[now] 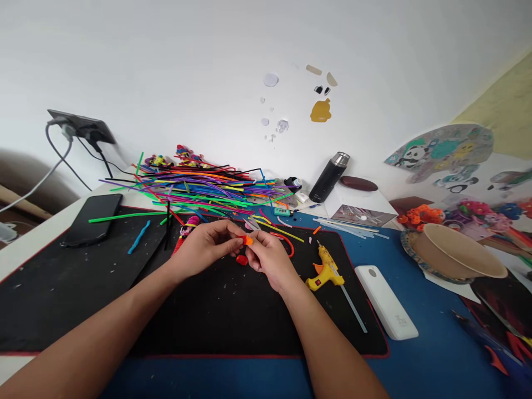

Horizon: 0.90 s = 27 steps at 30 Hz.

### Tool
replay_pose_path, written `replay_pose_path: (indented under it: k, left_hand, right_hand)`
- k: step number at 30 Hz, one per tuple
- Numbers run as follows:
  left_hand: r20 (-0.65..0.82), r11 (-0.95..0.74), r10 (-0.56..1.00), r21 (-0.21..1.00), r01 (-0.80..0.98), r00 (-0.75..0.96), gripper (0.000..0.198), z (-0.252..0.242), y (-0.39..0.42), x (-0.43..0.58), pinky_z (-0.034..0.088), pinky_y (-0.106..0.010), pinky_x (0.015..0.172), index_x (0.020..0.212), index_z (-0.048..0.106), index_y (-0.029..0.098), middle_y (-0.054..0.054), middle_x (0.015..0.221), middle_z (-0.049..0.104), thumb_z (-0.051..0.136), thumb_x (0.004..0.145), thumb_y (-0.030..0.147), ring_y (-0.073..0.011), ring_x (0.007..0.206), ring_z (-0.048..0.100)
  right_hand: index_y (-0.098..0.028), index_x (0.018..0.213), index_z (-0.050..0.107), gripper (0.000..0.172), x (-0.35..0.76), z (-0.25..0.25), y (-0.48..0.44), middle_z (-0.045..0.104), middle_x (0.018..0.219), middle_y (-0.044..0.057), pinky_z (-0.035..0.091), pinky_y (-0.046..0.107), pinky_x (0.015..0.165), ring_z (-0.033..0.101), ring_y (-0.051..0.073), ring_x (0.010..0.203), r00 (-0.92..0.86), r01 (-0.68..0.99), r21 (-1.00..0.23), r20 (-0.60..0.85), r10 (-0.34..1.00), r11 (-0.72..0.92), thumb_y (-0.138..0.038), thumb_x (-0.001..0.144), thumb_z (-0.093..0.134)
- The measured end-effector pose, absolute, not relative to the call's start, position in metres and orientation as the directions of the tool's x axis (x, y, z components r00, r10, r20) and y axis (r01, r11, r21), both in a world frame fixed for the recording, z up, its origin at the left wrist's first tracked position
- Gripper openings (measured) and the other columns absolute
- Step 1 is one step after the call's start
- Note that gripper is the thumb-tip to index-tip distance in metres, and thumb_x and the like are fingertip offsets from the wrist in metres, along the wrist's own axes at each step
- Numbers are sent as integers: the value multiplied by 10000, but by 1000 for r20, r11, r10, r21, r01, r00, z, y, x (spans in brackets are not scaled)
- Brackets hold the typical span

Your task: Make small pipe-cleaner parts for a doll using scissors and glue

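Observation:
My left hand (pixel 205 244) and my right hand (pixel 268 255) meet over the black mat (pixel 83 288), both pinching a small orange piece (pixel 247 240) between their fingertips. A small red piece (pixel 241 259) lies on the mat just below them. A red curved pipe cleaner (pixel 288 244) lies right of my right hand. A small figure in pink and red (pixel 187 227) lies left of my left hand. Behind the hands sits a big pile of coloured pipe cleaners (pixel 199 188).
A yellow glue gun (pixel 326 271) with a glue stick lies right of my hands, and beyond it a white power bank (pixel 386 302). A black phone (pixel 93 219) lies at left; a black flask (pixel 330 177) and a tan bowl (pixel 453 252) are further back and right.

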<state>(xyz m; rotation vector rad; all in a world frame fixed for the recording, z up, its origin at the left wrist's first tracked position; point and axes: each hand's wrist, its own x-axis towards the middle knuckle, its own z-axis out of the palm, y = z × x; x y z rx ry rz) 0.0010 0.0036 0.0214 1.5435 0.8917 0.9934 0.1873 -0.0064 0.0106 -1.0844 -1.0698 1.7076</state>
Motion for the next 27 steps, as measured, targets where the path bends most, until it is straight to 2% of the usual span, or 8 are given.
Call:
replay_pose_path:
  k: [4, 8, 11, 15, 19, 23, 27]
  left_hand:
    - [145, -181, 938, 979, 89, 316, 295, 21, 7, 0, 550, -261, 664, 986, 724, 167, -41, 876, 751, 769, 887, 441, -149, 701, 668]
    - [165, -215, 956, 957, 194, 243, 288, 16, 12, -4, 546, -269, 677, 984, 706, 175, -43, 886, 749, 729, 901, 450, -168, 736, 686]
    - [182, -242, 960, 921, 305, 211, 275, 11, 15, -7, 536, -274, 681, 1007, 706, 184, -34, 872, 752, 704, 907, 440, -172, 731, 688]
    - [193, -272, 955, 873, 404, 225, 286, 6, 18, -9, 540, -285, 693, 1015, 714, 195, -41, 892, 778, 673, 918, 461, -190, 756, 709]
    - [205, -294, 951, 830, 474, 232, 283, 8, 19, -10, 533, -286, 707, 996, 727, 205, -42, 911, 796, 662, 915, 468, -203, 784, 718]
    - [191, -289, 951, 835, 468, 245, 292, 12, 19, -11, 530, -282, 710, 992, 733, 207, -37, 912, 793, 655, 913, 477, -205, 791, 715]
    - [170, -301, 940, 822, 483, 296, 264, 13, 19, -12, 524, -280, 724, 979, 741, 211, -30, 913, 790, 659, 907, 451, -203, 803, 710]
  right_hand:
    - [-203, 856, 608, 341, 187, 4, -6, 535, 552, -74, 237, 220, 418, 387, 72, 414, -302, -117, -967, -185, 935, -228, -525, 856, 720]
    - [-202, 962, 707, 252, 187, 0, -8, 569, 588, -51, 343, 240, 497, 487, 109, 484, -260, 217, -976, -46, 965, 12, -433, 980, 609]
    - [-223, 1022, 761, 234, 186, 3, -12, 633, 623, -26, 374, 256, 565, 568, 135, 550, -254, 470, -867, 46, 966, 165, -361, 1026, 571]
    - [-249, 1001, 788, 223, 185, 8, -16, 738, 736, 15, 342, 280, 601, 661, 176, 663, -278, 686, -656, 160, 947, 313, -316, 1038, 578]
    - [-253, 1011, 790, 243, 188, 11, -16, 783, 807, 27, 347, 288, 619, 706, 196, 728, -316, 748, -551, 193, 929, 369, -313, 1054, 558]
    - [-260, 1067, 792, 251, 194, 13, -12, 816, 904, 30, 396, 286, 668, 736, 206, 798, -281, 757, -543, 234, 931, 365, -327, 1060, 550]
    - [-266, 1039, 800, 236, 197, 15, -11, 828, 962, 30, 433, 286, 705, 752, 215, 842, -262, 754, -551, 245, 934, 356, -332, 1048, 574]
